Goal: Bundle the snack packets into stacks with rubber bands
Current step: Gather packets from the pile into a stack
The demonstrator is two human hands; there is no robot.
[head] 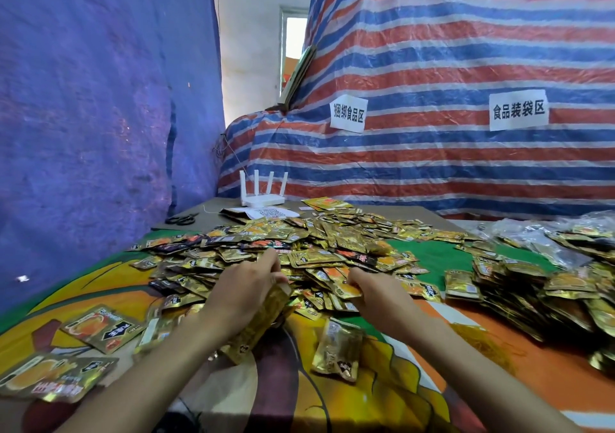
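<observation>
So the person's left forearm came in from about 7 o'clock, and the left hand (pixel 246 288) sat back-up just short of the heap. Its fingers were curled tight round a thick stack of gold foil snack packets (pixel 263 321), held on edge and tilted toward the body. The right forearm reached in from 5 o'clock. The right hand (pixel 374 291) was knuckles-up at the near edge of the heap, with thumb and fingertips pinched together on one flat gold-and-orange packet (pixel 346 292).

Straight ahead at 12 o'clock was the big loose heap of shiny gold and black snack packets (pixel 299 249), spread over the colourful printed table cover (pixel 432 386). One crumpled gold packet (pixel 339 349) lay on its own between the two wrists. At 3 o'clock there were rows of stacked gold packets (pixel 532 296), and near them a tangle of thin yellow strands (pixel 489 342). Those could've been rubber bands, but honestly it was too blurry to call.

Far back around 11 o'clock stood a white router with four antennas (pixel 263 196). A white sheet with a QR code (pixel 271 213) lay in front of it, and black scissors (pixel 181 219) lay over to the left. A red, white and blue striped tarp (pixel 449 153) hung behind, and a blue sheet (pixel 100 99) at 9 o'clock.
</observation>
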